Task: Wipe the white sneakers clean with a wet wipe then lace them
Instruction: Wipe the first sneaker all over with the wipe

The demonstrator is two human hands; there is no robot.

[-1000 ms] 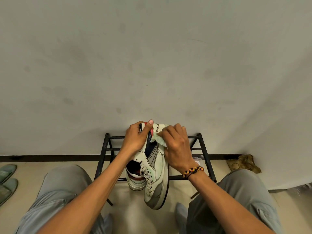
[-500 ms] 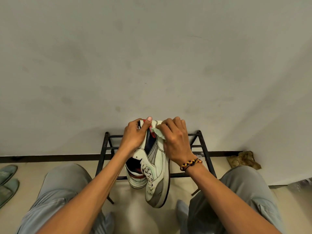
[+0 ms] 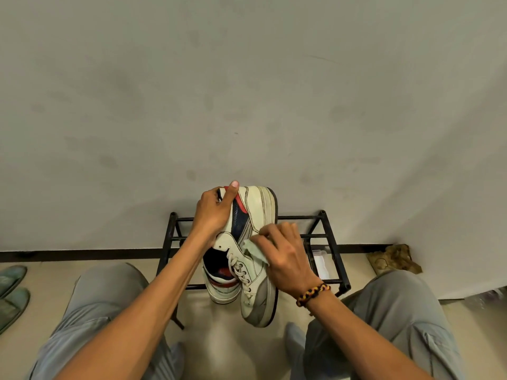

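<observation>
A white sneaker [image 3: 255,212] with navy and red panels is held up on its side, heel away from me and grey toe toward me. My left hand [image 3: 212,212] grips its heel collar, thumb over the red tab. My right hand [image 3: 282,252] presses a crumpled pale wet wipe [image 3: 253,249] against the side of the shoe near the laces. A second sneaker [image 3: 220,281] sits below, on the front bar of the rack, partly hidden by the held one.
A low black metal shoe rack [image 3: 333,237] stands against the grey wall, with a white pack [image 3: 319,263] on it at the right. Green slippers [image 3: 12,292] lie at far left, a brown crumpled rag [image 3: 393,259] at the right. My knees flank the rack.
My right hand slid the wipe from the heel end down the sneaker's side toward the laces. The left hand keeps its grip on the heel collar.
</observation>
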